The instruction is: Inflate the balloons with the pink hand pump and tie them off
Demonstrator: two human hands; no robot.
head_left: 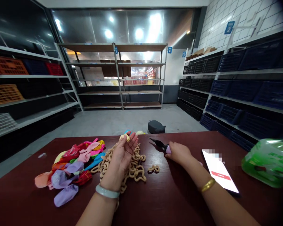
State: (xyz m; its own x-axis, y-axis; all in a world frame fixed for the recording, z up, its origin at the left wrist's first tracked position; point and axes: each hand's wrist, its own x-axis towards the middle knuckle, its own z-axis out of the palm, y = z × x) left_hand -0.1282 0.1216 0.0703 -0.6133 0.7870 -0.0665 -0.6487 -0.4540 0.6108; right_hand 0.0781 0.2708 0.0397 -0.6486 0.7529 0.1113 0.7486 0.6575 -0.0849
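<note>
My left hand (124,153) is palm up over a heap of tan, cord-like loops (138,171). A small pale yellow piece (125,137) lies at its thumb and fingers; its exact kind is unclear. My right hand (179,153) is closed round the lilac handle of black-bladed scissors (159,143), whose tips point left toward my left hand. Most of the handle is hidden in the fist. Between the hands, a small separate cluster of tan loops (153,169) lies on the table. Left of the heap is a pile of colourful soft pieces (70,166).
The dark red table (169,201) carries a lit phone (219,172) beside my right forearm and a green container (269,163) at the right edge. A dark grey object (156,126) sits on the floor beyond. Racks with crates (238,91) line both sides.
</note>
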